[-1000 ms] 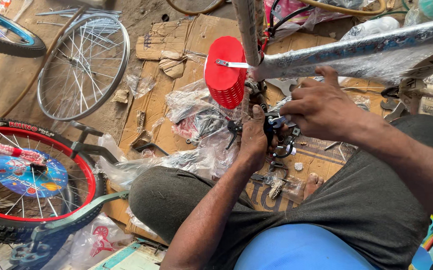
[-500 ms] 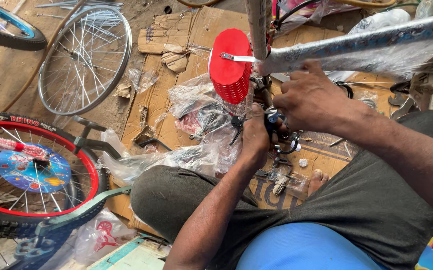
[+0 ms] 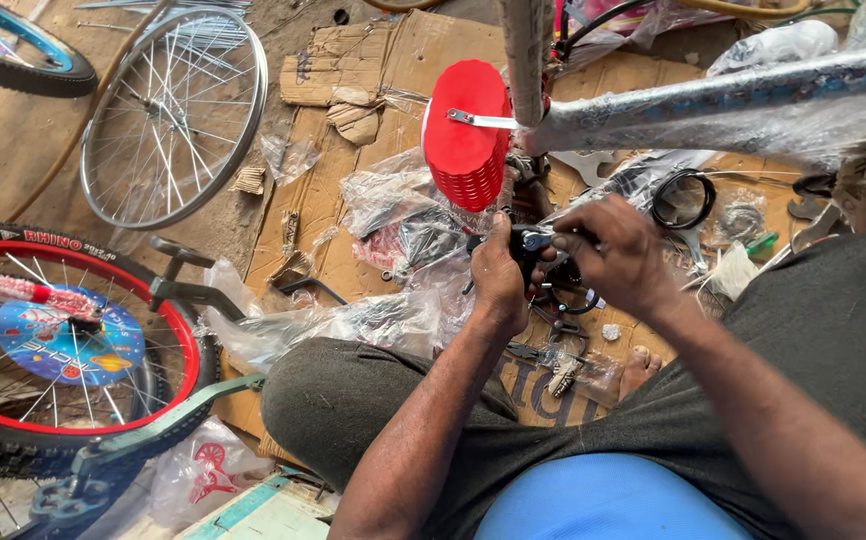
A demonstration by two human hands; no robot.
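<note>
Both hands meet low over the flattened cardboard, just below the red basket hanging off the wrapped bicycle frame. The left hand is closed round a small black brake part, thumb up; the right hand curls over it, fingertips pinching its far side. Judging by this, a steady left grip matters while the right works, because loose bits lie underfoot.
</note>
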